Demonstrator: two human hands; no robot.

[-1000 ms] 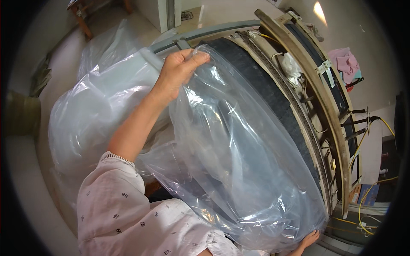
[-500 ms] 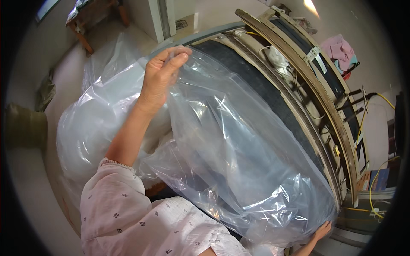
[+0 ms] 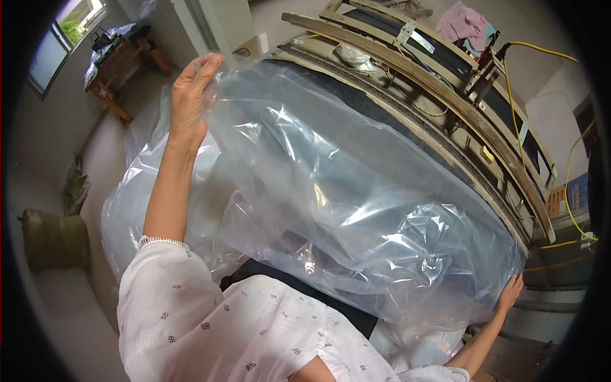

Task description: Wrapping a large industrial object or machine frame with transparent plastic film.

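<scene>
A wide clear plastic sheet (image 3: 356, 191), perhaps one side of a large bag, is stretched between my two hands, creased and shiny. My left hand (image 3: 191, 95), raised at the far left, pinches its far left corner. At the right end my right hand (image 3: 511, 291) grips the sheet's edge, its fingertips partly hidden. Under the far part of the sheet lies the black top (image 3: 331, 83) of a long bench-like machine. More bunched clear plastic (image 3: 137, 197) hangs to the left, beyond my left forearm.
Long wooden bars (image 3: 420, 76) with metal brackets and wires run along the machine's far side. A yellow cable (image 3: 509, 114) hangs at the right. Pink cloth (image 3: 463, 27) lies beyond. A wooden table (image 3: 121, 70) stands far left, and an olive roll (image 3: 56, 240) sits at the left.
The view has shifted. My left hand has moved left with its corner, and my right hand appears farther up and right. The plastic is spread wider between them.
</scene>
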